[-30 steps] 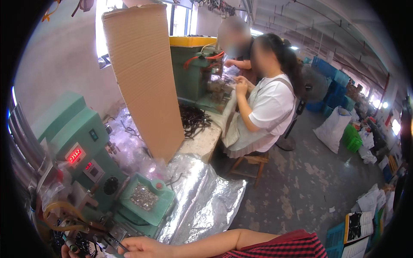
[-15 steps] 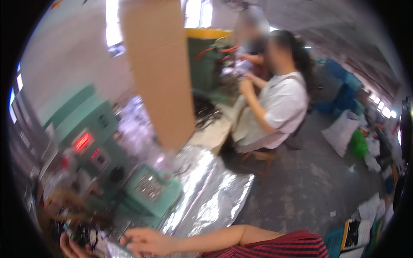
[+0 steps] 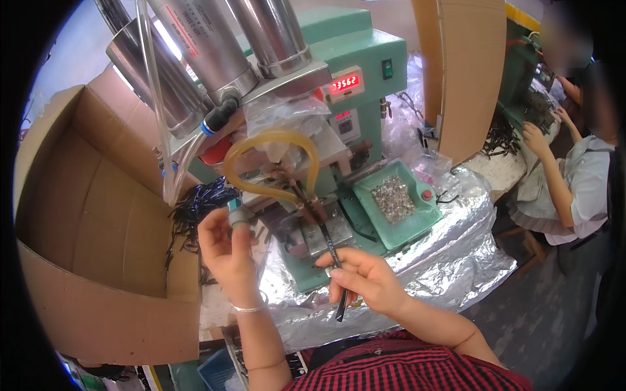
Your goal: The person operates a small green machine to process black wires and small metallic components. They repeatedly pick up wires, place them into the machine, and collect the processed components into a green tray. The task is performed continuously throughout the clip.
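— Since half a second ago the view swings hard left and closer: the green press machine (image 3: pixel 339 130) fills the middle now, and both hands come up from the lower edge to sit in front of it.

— What does the right hand (image 3: pixel 365 277) have?

— A thin black strip (image 3: pixel 334 251), pinched between thumb and curled fingers. Its long axis runs steeply, upper end leaning left toward the machine's metal head (image 3: pixel 306 202), lower end poking out below the hand toward the person.

— And the left hand (image 3: pixel 225 251)?

— Raised, palm toward the camera, fingertips closed on a small grey and teal piece (image 3: pixel 238 214) at the top. A thin bangle sits on that wrist.

— What's around?

— A loop of amber tubing (image 3: pixel 270 166) arches just above the head, right over the strip's upper end. Steel cylinders (image 3: pixel 208 52) rise above that. Right of the strip, a green tray (image 3: pixel 424 218) holds small metal bits. Crinkled silver foil (image 3: pixel 456 260) covers the bench under the machine. A heap of black strips (image 3: pixel 195 202) lies behind the left hand, beside an open cardboard box (image 3: pixel 85 228).

— Anyone else?

— A co-worker (image 3: pixel 580 189) in a pale top sits far right, beyond an upright cardboard sheet (image 3: pixel 466 72).
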A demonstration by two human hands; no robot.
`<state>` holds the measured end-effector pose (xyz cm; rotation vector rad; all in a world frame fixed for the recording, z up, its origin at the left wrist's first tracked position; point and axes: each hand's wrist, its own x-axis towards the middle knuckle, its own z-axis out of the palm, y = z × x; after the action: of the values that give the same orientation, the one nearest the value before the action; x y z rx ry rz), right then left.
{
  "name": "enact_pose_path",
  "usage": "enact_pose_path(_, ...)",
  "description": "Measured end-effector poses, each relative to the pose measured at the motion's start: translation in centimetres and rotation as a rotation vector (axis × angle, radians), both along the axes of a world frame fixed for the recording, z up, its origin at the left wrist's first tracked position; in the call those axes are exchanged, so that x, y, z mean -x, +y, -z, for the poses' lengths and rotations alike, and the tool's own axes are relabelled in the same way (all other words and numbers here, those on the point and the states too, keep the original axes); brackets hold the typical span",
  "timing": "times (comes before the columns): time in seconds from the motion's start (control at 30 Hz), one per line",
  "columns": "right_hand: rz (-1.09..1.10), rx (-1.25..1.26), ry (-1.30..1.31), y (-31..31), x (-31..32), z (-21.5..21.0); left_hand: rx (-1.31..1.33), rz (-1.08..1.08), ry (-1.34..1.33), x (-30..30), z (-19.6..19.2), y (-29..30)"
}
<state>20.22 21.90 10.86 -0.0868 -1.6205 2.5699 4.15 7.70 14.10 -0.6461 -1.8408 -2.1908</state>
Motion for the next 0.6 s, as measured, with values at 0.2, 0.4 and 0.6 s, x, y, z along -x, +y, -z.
enact_pose_path(0.2,-0.014,0.013,-0.002,0.3,-0.1,-0.1,-0.037,0.014,0.001,0.4,0.1,0.4)
enact_pose_path(0.4,-0.004,-0.001,-0.028,0.0,0.0,0.2,-0.050,0.036,-0.016,0.6,0.2,0.3)
enact_pose_path(0.6,0.045,0.030,-0.010,0.3,-0.1,0.9,-0.042,0.062,-0.022,0.5,-0.1,0.2)
